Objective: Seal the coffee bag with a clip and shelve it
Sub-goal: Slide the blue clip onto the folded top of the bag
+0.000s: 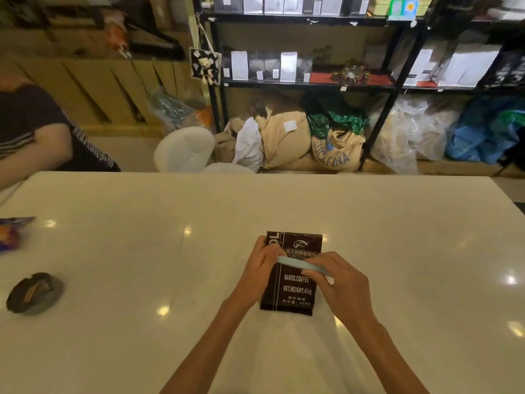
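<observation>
A dark brown coffee bag (292,291) with white print lies flat on the white table (397,251), its top pointing away from me. A long pale blue clip (298,264) lies across the bag's upper part. My left hand (260,268) grips the bag's left edge and the clip's left end. My right hand (338,282) holds the clip's right end from above, fingers curled over it. The bag's right edge is hidden under that hand.
A dark ashtray (34,292) sits at the table's left, and a purple snack packet (12,233) lies at the left edge. A seated person's arm (34,146) is at far left. Black shelves (306,83) with bags stand beyond the table; sacks (287,140) and a white chair (184,150) are below.
</observation>
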### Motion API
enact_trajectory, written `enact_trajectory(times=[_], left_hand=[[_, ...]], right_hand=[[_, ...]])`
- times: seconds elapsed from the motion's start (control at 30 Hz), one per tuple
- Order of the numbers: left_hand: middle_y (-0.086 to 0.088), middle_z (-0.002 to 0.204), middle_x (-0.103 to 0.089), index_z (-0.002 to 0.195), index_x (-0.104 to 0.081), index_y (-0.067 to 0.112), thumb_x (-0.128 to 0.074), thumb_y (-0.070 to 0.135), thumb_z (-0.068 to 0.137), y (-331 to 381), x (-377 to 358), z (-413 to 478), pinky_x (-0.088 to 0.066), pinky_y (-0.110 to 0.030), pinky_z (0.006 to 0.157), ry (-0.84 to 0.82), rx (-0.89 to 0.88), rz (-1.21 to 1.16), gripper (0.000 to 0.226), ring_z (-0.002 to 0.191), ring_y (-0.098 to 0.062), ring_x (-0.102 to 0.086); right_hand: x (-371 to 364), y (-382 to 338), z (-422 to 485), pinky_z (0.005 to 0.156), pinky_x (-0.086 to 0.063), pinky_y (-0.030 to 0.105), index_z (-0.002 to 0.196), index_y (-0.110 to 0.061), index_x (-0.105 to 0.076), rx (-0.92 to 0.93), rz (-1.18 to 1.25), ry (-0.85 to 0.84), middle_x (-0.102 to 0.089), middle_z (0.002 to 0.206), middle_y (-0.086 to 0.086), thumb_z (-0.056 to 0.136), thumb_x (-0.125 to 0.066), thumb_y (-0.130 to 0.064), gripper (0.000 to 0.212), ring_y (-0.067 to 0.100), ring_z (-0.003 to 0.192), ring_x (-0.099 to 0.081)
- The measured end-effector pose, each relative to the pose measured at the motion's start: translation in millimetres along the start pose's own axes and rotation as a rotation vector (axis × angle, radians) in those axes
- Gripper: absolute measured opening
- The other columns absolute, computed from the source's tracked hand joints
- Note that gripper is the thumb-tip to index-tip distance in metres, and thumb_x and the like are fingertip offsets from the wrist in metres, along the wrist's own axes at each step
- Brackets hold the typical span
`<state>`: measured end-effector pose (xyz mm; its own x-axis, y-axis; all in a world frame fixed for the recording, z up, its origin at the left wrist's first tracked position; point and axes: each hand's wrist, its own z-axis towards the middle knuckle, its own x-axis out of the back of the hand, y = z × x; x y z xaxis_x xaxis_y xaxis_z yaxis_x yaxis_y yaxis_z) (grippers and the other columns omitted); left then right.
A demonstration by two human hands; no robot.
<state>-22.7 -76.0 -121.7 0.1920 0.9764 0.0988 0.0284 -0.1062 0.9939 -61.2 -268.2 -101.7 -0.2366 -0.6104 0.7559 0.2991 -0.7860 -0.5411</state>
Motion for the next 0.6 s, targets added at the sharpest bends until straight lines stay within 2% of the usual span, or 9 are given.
enact_trajectory(times=[0.07, 0.17, 0.23, 0.3, 0.4, 0.5, 0.57, 0.6], left_hand=[[-0.011, 0.109, -0.053, 0.105, -0.055, -0.001, -0.042, 0.021, 0.105, -1.2, 0.1, -1.1, -0.060, -0.022, 0.067, -0.014, 0.013, -0.049, 0.026, 0.084, -0.002, -0.069], [-0.027, 0.109, -0.055, 0.106, -0.050, 0.002, -0.042, 0.023, 0.105, -3.9, -3.9, -1.7, -0.063, -0.033, 0.065, 0.029, 0.002, -0.048, 0.023, 0.081, -0.015, -0.071], [-0.025, 0.105, -0.058, 0.104, -0.050, 0.003, -0.040, 0.022, 0.106, -3.2, -5.6, -0.9, -0.062, -0.036, 0.065, 0.043, 0.007, -0.044, 0.022, 0.080, -0.018, -0.070], [-0.021, 0.102, -0.057, 0.098, -0.052, 0.008, -0.039, 0.022, 0.106, -0.7, -5.2, 1.0, -0.061, -0.040, 0.067, 0.054, 0.008, -0.024, 0.020, 0.080, -0.021, -0.068], [-0.027, 0.100, -0.052, 0.089, -0.054, 0.018, -0.037, 0.018, 0.107, -0.5, -3.7, 5.1, -0.055, -0.050, 0.075, 0.087, -0.028, 0.064, 0.025, 0.081, -0.024, -0.060], [-0.025, 0.100, -0.056, 0.088, -0.057, 0.016, -0.038, 0.021, 0.107, -2.4, -2.3, 5.9, -0.056, -0.047, 0.079, 0.093, -0.047, 0.097, 0.027, 0.086, -0.030, -0.064], [-0.014, 0.100, -0.059, 0.092, -0.058, 0.008, -0.042, 0.033, 0.103, -4.2, -2.5, 5.2, -0.059, -0.035, 0.073, 0.087, -0.072, 0.098, 0.031, 0.084, -0.020, -0.068], [-0.010, 0.100, -0.057, 0.090, -0.059, 0.010, -0.043, 0.035, 0.101, -6.1, -2.6, 5.0, -0.059, -0.033, 0.073, 0.092, -0.088, 0.110, 0.032, 0.084, -0.015, -0.067]], right_hand=[[0.1, 1.3, -1.4, 0.073, -0.046, 0.004, 0.098, -0.021, -0.074, -0.048, 0.119, 0.021, -0.069, 0.096, -0.013, 0.086, -0.070, -0.037, 0.021, -0.002, 0.085, -0.062], [0.0, 1.0, -2.7, 0.075, -0.050, 0.012, 0.096, -0.028, -0.070, -0.140, 0.290, 0.020, -0.068, 0.096, -0.015, 0.084, -0.068, -0.034, 0.013, -0.001, 0.091, -0.063], [2.5, -1.9, -2.7, 0.072, -0.051, 0.014, 0.093, -0.039, -0.065, -0.204, 0.410, 0.001, -0.068, 0.095, -0.018, 0.083, -0.067, -0.036, 0.011, 0.003, 0.093, -0.064], [5.2, -3.0, -3.7, 0.073, -0.049, 0.013, 0.093, -0.043, -0.063, -0.176, 0.430, -0.063, -0.066, 0.098, -0.019, 0.084, -0.067, -0.036, 0.012, 0.006, 0.097, -0.063], [14.7, 5.4, -8.7, 0.084, -0.047, 0.011, 0.100, -0.034, -0.068, -0.113, 0.418, -0.238, -0.056, 0.118, -0.018, 0.086, -0.064, -0.037, 0.014, 0.003, 0.109, -0.058], [29.2, 19.3, -15.4, 0.085, -0.044, 0.011, 0.101, -0.031, -0.070, -0.102, 0.379, -0.305, -0.056, 0.121, -0.013, 0.088, -0.065, -0.028, 0.014, 0.003, 0.107, -0.059], [41.6, 26.2, -17.7, 0.080, -0.044, 0.010, 0.099, -0.033, -0.069, -0.109, 0.345, -0.281, -0.062, 0.113, -0.012, 0.087, -0.068, -0.022, 0.016, 0.004, 0.100, -0.060], [49.3, 31.0, -17.8, 0.079, -0.044, 0.010, 0.097, -0.032, -0.069, -0.114, 0.339, -0.243, -0.064, 0.110, -0.012, 0.085, -0.069, -0.022, 0.016, 0.003, 0.098, -0.061]])
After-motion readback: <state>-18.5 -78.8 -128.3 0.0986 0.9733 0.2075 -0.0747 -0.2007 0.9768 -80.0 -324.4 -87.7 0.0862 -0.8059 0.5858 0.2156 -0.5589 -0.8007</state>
